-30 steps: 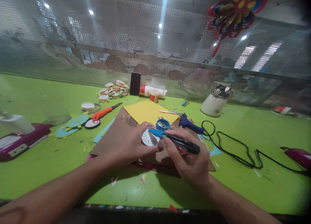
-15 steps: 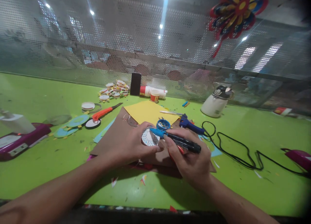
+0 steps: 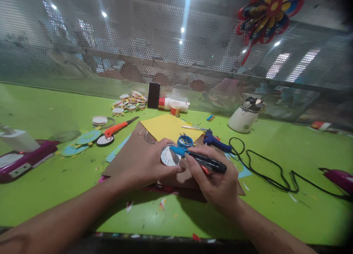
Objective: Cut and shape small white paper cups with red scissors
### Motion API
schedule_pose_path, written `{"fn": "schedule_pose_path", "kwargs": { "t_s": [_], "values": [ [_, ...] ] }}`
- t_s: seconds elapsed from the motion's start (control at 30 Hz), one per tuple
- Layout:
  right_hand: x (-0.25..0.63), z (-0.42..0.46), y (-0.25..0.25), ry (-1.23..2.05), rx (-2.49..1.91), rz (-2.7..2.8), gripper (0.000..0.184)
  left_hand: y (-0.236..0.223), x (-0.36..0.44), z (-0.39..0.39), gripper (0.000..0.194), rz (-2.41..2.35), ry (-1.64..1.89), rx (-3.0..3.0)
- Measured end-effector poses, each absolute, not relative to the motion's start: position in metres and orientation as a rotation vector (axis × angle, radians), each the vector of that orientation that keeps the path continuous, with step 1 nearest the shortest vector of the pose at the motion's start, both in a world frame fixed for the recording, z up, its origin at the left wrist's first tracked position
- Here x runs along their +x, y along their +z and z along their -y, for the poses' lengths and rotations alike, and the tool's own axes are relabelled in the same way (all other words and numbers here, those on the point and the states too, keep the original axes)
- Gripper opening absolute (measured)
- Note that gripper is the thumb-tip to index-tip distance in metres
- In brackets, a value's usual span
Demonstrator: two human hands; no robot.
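Between the thumb and fingers of my left hand is a white paper disc with dark lines and small blue dots. My right hand is closed around a black marker with a blue front end. The marker's blue tip lies over the upper part of the disc; whether it touches I cannot tell. Both hands are above a brown cardboard sheet. Just beyond the disc sits a round blue container with small bits in it. Something red is partly hidden under my right hand.
Yellow paper lies on the cardboard. To the right are a blue glue gun, its looping black cord and a white jug. Orange-handled scissors, blue paper rings and a purple power strip occupy the left.
My right hand and the marker have shifted very slightly to the left. My left hand and the disc stay in about the same place.
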State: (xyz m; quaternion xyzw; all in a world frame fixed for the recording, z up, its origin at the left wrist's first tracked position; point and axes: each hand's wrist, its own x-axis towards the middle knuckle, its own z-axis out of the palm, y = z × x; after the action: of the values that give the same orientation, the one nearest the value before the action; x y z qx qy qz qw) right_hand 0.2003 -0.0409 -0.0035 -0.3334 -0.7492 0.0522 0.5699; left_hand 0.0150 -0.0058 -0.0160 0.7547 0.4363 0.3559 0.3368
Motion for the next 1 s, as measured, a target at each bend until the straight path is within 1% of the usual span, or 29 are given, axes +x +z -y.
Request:
{"fn": "schedule_pose_path", "kwargs": {
  "t_s": [0.37, 0.57, 0.73, 1.0],
  "values": [
    [0.2015, 0.0402, -0.0037, 0.107, -0.780, 1.768, 0.008, -0.0151, 0.0175, 0.0053, 0.040, -1.149, 0.937, 1.957],
    [0.2020, 0.0398, -0.0041, 0.111, -0.764, 1.771, 0.009, -0.0168, 0.0173, 0.0064, 0.037, -1.170, 0.923, 2.055],
    [0.2028, 0.0386, -0.0060, 0.093, -0.754, 1.741, 0.007, -0.0147, 0.0204, 0.0109, 0.030, -1.143, 0.982, 2.184],
    [0.2017, 0.0376, -0.0105, 0.115, -0.759, 1.695, 0.009, -0.0175, 0.0206, 0.0091, 0.031, -1.138, 0.987, 2.207]
  ]
}}
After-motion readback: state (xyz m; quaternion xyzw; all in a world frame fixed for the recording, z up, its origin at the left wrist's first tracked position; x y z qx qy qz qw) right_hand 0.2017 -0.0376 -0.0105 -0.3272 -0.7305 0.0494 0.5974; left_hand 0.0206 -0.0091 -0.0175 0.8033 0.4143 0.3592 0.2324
